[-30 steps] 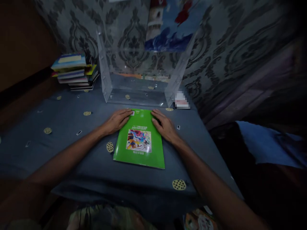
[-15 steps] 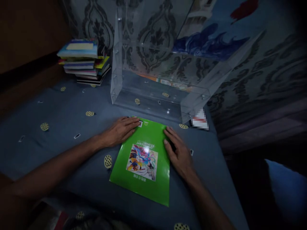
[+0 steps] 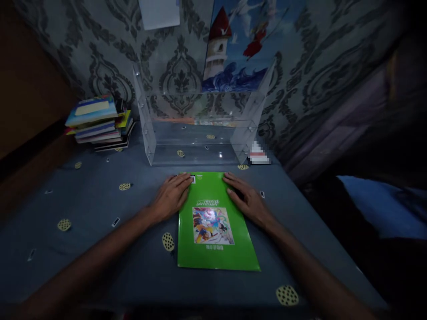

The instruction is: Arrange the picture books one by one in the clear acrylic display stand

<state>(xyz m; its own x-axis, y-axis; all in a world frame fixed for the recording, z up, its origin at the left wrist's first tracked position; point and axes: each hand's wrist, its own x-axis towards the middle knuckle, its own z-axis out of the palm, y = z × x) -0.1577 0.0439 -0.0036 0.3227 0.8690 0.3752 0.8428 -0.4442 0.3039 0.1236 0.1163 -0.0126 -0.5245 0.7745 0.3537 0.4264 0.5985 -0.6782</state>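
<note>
A thin green book (image 3: 213,249) with a colourful picture on its cover lies flat on the blue-grey cloth (image 3: 100,213), upside down to me. My left hand (image 3: 171,198) rests on its far left corner, fingers stretched out flat. My right hand (image 3: 248,200) lies along its far right edge, fingers also flat and slightly spread. Neither hand lifts the book. Just beyond the book stands a clear acrylic rack (image 3: 200,129), open towards me.
A stack of books (image 3: 98,122) sits at the back left by the wall. A small white and red item (image 3: 258,154) lies right of the rack. Patterned wallpaper and a lighthouse poster (image 3: 240,44) are behind. A blue cloth (image 3: 376,204) lies at the right.
The view has swung about; the book now lies squarer to me and both hands stay flat on its far corners.
</note>
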